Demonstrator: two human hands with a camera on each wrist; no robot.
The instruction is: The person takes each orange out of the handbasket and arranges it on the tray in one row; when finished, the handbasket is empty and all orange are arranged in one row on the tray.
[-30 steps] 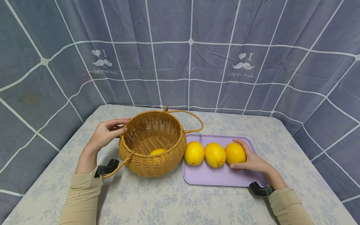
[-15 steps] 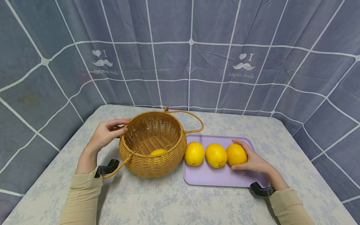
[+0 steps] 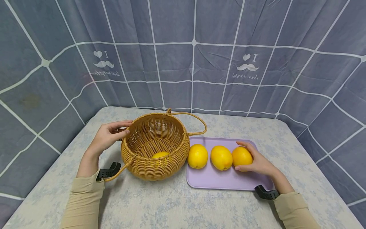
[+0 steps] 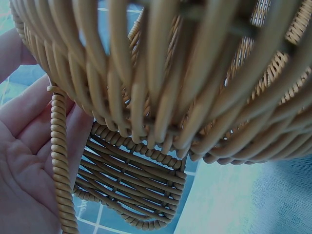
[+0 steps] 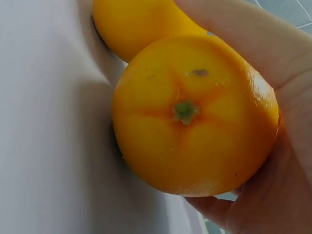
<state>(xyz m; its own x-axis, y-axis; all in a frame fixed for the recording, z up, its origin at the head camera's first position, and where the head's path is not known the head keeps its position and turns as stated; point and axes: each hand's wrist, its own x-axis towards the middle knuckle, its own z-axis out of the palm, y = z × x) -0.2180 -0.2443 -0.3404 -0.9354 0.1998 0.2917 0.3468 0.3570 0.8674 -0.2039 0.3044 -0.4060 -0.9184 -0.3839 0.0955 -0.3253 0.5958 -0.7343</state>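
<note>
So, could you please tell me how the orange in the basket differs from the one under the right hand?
The orange in the wicker basket is mostly hidden by the basket wall and untouched; the orange on the purple tray shows fully, gripped by the right hand. The left hand holds the basket rim. Both fruits are yellow-orange.

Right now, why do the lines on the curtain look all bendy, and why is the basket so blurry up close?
Head view: the wide lens bows the curtain lines. Left wrist view: the basket sits too near the camera, so its weave goes soft. Right wrist view: the orange looks sharper, its green stem clear.
</note>
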